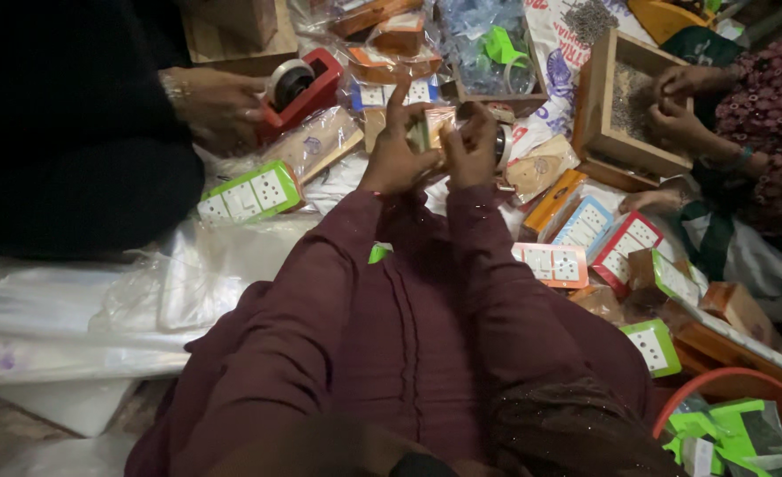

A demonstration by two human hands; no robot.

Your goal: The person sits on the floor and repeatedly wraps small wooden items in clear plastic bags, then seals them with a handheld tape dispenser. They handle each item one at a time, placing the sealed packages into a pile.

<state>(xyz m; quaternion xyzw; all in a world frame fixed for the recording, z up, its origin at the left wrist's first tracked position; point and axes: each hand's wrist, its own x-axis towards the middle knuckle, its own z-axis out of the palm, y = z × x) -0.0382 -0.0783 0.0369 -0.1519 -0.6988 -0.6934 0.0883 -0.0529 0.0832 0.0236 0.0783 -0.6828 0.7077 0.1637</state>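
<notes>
A cluttered floor (73, 291) is strewn with six boxed switch plates (251, 192). One small packet (430, 128) is gripped between the left hand (397, 150) and the right hand (472, 150).

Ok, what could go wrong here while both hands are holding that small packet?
The small packet is pinched between the left hand and right hand above a crowded pile; a slip in grip could lose it among the switch boards. A co-worker's hand with the red tape dispenser works close by, so hands may collide.
</notes>
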